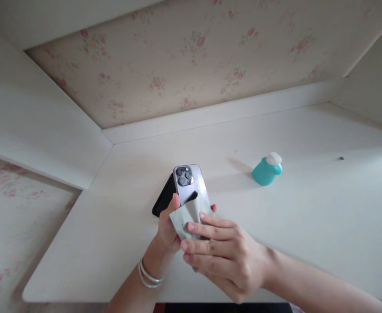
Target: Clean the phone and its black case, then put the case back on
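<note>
My left hand (169,228) is closed around a light purple smartphone (196,180), its back and camera lenses turned up. A thumb shows on one side of it and a fingertip on the other. Over the phone's lower half lies a grey cleaning cloth (186,217) with zigzag edges. My right hand (223,252) presses the cloth against the phone's back, fingers laid together across it. Beyond the left hand, a black phone case (165,195) rests on the desk, partly hidden by the phone and hand.
A teal spray bottle (264,173) with a white top stands on the white desk (308,208), right of the phone. Farther right lies a tiny dark object (341,158). White panels and a floral-papered wall (178,65) border the desk's back and left.
</note>
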Action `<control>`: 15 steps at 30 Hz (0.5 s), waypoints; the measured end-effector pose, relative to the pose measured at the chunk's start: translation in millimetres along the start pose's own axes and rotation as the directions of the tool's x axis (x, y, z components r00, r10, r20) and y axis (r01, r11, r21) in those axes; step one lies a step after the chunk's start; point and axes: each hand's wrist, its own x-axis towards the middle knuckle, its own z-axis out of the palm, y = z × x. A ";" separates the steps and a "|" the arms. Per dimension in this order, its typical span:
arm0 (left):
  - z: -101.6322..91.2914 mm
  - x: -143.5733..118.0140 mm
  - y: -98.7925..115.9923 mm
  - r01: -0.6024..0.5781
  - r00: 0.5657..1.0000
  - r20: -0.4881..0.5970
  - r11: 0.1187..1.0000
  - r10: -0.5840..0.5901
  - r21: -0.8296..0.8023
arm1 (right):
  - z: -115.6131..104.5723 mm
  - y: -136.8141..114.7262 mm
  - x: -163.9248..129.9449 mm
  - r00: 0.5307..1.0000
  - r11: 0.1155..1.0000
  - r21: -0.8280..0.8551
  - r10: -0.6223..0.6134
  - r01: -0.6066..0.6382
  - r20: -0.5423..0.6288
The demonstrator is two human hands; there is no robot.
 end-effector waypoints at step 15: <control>0.4 -0.4 4.2 -0.048 0.986 0.158 0.999 0.044 0.021 | -1.4 4.1 -3.3 0.999 0.996 -0.080 -0.034 0.032 -0.027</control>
